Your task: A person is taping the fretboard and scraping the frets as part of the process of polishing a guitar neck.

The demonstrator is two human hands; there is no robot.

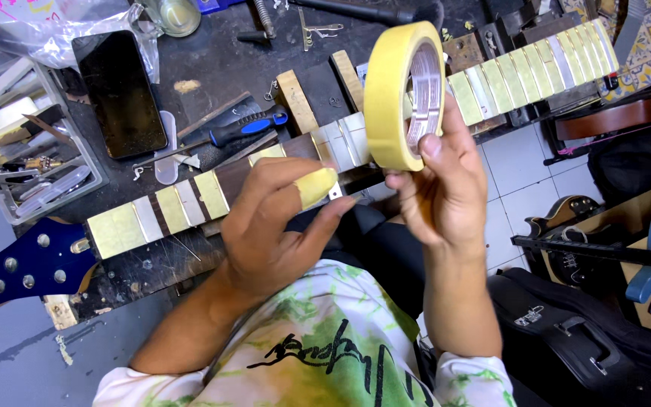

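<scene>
Right hand (446,188) grips round yellow masking-tape roll (404,94), left hand (280,226) pinches its torn strip (316,186) — masking step mid-neck on dark guitar fretboard (235,175); next likely needs careful placement between frets.

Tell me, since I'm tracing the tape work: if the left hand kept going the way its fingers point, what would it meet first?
Most likely the masking tape roll held up by the right hand. The left hand, a tape piece on its finger, points that way; depth is unclear.
</scene>
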